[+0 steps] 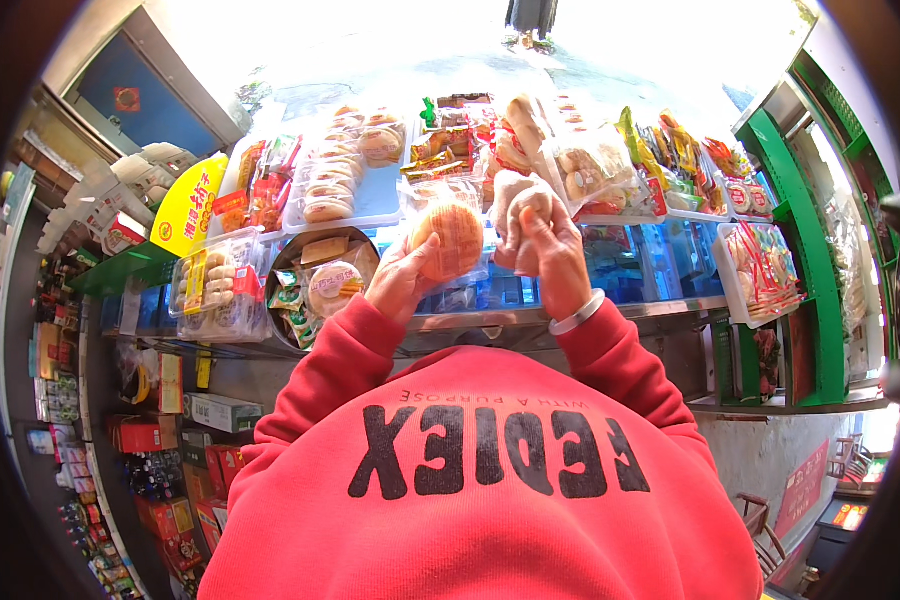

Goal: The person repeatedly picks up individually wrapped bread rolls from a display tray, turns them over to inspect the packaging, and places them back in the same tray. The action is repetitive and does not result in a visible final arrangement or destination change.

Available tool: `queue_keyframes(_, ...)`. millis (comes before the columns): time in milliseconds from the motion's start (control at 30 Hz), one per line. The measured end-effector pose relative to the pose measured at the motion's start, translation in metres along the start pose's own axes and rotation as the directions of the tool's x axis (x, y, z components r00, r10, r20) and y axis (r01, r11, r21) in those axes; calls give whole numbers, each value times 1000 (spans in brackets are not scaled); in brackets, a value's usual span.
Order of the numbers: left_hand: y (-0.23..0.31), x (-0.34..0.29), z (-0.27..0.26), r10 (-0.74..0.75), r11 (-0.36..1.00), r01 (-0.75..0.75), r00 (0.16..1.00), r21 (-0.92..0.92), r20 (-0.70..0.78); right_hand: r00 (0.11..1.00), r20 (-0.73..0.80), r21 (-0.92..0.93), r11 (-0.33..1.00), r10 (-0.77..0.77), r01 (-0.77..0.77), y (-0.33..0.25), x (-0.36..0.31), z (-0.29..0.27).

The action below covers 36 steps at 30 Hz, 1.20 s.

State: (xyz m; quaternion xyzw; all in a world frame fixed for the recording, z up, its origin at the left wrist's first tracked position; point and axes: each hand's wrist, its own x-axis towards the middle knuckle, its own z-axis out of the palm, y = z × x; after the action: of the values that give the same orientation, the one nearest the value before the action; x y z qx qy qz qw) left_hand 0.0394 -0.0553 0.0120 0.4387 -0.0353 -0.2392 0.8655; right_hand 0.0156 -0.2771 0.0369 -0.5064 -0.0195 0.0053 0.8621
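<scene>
A round, golden-brown bun in clear wrapping (pixel 452 240) is held up in front of me by my left hand (pixel 402 282), its thumb across the near side. My right hand (pixel 564 258) grips a bunched, pale pinkish-grey cloth (pixel 513 218) beside the bun; a small gap lies between the two. Behind the bun, a white tray (pixel 378 200) carries rows of round, pale wrapped cakes (pixel 330 186). Below and left of my left hand sits a round tin (pixel 282 262) with small green packets and a wrapped flat cake (pixel 334 288).
Clear packs of small cakes (pixel 215 285) stand at the counter's left, near a yellow sign (pixel 192 208). Bagged buns (pixel 585 170) and snack packets fill trays on the right. A tray of red-striped packs (pixel 760 272) overhangs beside a green shelf frame (pixel 820 300).
</scene>
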Motion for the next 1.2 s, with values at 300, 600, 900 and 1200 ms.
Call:
queue_keyframes(300, -14, -9, -3, -23, 1000, 20, 986, 17, 164, 715, 566, -759, 80, -410, 646, 20, -5, 34)
queue_keyframes(600, -13, -31, 4, 5, 1000, -5, 1000, 13, -16, 744, 528, -698, 290, -409, 655, 36, 11, 20)
queue_keyframes(900, -3, -41, -2, 125, 988, -100, 967, 120, -224, 899, 263, -661, 614, -350, 432, 50, 19, 15)
queue_keyframes(1200, -15, -26, -19, 150, 984, -169, 955, -55, -256, 584, 682, -473, 344, -440, 811, 60, 9, 35)
